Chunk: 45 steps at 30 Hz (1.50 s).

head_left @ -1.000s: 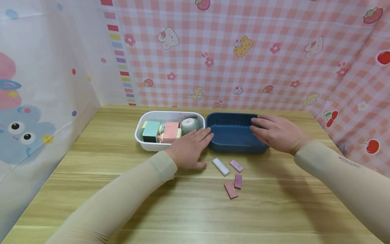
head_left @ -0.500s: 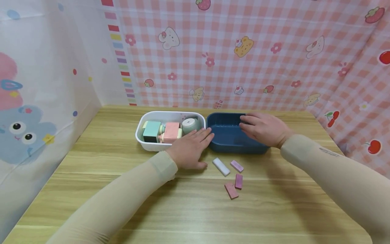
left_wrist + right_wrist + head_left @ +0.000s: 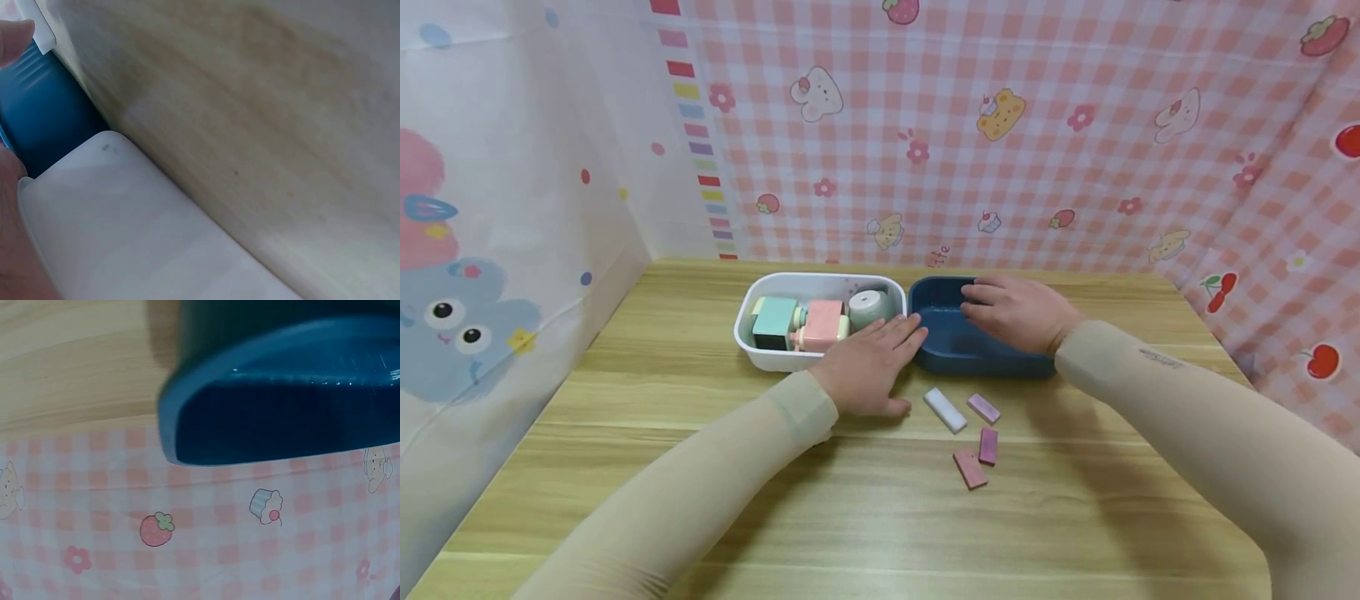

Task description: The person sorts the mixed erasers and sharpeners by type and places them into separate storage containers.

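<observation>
My left hand (image 3: 871, 367) rests over the front right corner of a white box (image 3: 775, 360); its straight fingers reach the rim beside the blue box. In the left wrist view, parts of that hand show at the left edge, beside the white wall (image 3: 125, 219). Above the dark blue box (image 3: 981, 360) is my right hand (image 3: 1021, 313), fingers extended to the left and holding nothing visible. The right wrist view shows the blue box's rim (image 3: 206, 381) close up. Part of its interior is hidden by the hand in the head view.
Inside the white box lie a mint-green block (image 3: 773, 321), a pink block (image 3: 824, 323) and a rounded grey-green piece (image 3: 868, 308). In front, a white flat bar (image 3: 945, 410) and several pinkish ones (image 3: 970, 468) lie on the wooden table (image 3: 865, 517). Patterned cloth (image 3: 940, 108) hangs behind.
My right hand has moved left over the blue box, from its right end toward the middle. The left hand, the boxes and the small bars have stayed in place.
</observation>
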Each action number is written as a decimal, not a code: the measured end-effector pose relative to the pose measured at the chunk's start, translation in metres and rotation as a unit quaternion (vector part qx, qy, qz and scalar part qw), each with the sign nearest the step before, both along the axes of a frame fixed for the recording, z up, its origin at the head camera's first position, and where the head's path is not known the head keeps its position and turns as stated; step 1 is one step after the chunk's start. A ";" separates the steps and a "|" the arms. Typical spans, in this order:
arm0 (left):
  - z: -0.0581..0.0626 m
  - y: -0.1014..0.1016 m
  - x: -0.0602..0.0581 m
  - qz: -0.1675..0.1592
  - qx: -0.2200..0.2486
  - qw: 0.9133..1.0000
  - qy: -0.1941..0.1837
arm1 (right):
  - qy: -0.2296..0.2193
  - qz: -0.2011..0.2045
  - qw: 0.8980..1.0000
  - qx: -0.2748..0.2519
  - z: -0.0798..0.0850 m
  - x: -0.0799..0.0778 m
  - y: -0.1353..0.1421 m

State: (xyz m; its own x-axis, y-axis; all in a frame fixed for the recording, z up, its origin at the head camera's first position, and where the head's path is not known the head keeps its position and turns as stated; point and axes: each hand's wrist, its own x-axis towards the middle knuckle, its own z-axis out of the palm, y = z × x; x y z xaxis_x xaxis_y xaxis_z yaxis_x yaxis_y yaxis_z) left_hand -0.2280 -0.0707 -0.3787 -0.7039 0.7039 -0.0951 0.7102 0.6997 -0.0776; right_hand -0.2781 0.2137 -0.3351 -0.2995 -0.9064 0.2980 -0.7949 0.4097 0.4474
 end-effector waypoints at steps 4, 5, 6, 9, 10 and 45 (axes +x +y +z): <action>0.000 0.000 0.000 -0.001 0.000 1.000 0.001 | -0.006 -0.003 1.000 0.017 0.000 -0.004 -0.006; 0.000 0.000 0.000 -0.002 0.000 1.000 0.002 | -0.010 -0.006 1.000 0.020 0.000 -0.004 -0.008; 0.000 0.000 0.000 -0.002 0.001 1.000 0.002 | -0.013 -0.010 1.000 0.025 0.000 -0.005 -0.009; 0.000 -0.001 0.001 -0.003 0.001 1.000 0.003 | -0.020 -0.017 0.999 0.037 0.000 -0.005 -0.014; 0.000 -0.001 0.001 -0.004 0.002 1.000 0.003 | -0.020 -0.018 0.999 0.043 0.000 -0.006 -0.015; 0.000 -0.003 0.001 -0.012 0.012 1.000 0.006 | -0.075 -0.084 0.990 0.089 -0.004 -0.007 -0.041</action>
State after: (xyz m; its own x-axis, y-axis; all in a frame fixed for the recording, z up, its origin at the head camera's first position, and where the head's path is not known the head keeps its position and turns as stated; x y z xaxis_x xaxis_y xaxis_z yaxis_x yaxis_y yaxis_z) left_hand -0.2275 -0.0742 -0.3788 -0.6879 0.7225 -0.0688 0.7258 0.6843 -0.0701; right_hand -0.2848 0.1729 -0.3394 -0.4788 -0.8743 0.0796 -0.7852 0.4670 0.4067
